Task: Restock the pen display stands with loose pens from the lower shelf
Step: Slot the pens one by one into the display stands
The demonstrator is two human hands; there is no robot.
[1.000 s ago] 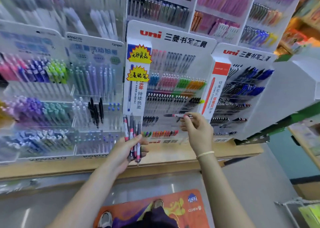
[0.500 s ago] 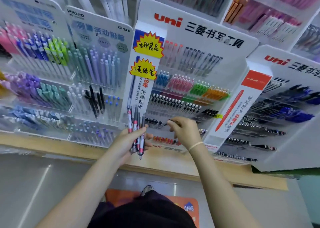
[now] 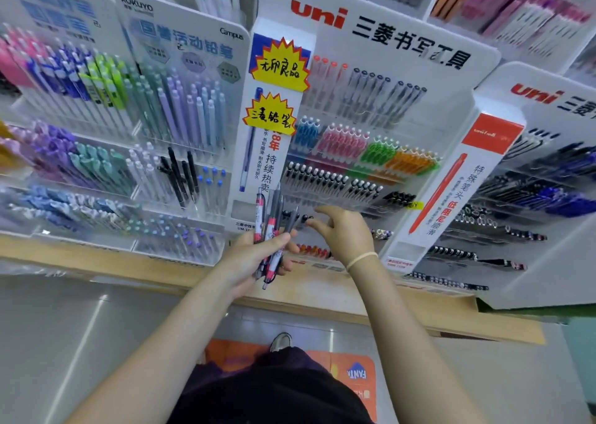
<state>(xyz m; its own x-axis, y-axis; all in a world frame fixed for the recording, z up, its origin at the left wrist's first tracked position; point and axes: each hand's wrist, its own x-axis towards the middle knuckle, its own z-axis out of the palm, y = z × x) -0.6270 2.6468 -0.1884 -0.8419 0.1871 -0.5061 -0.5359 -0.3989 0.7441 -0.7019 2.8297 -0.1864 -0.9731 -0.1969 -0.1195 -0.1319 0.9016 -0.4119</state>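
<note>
My left hand grips a bundle of several red-and-grey pens, held upright in front of the white uni display stand. My right hand is just to the right of the bundle, at the stand's lower rows. Its fingers are loosely curled, and the fingertips sit by a short row of black pen tops. No pen shows between those fingers. The stand's upper rows hold grey, blue, pink, green, orange and black pens.
A second uni stand with black and blue pens stands to the right, and Kokuyo stands with pastel pencils to the left. All rest on a wooden shelf. Below lie a grey floor and an orange mat.
My head has moved closer to the stands. The right hand carried a single pen to the lower rows of the uni stand, and the pen is no longer seen in its fingers. The left hand keeps its bundle.
</note>
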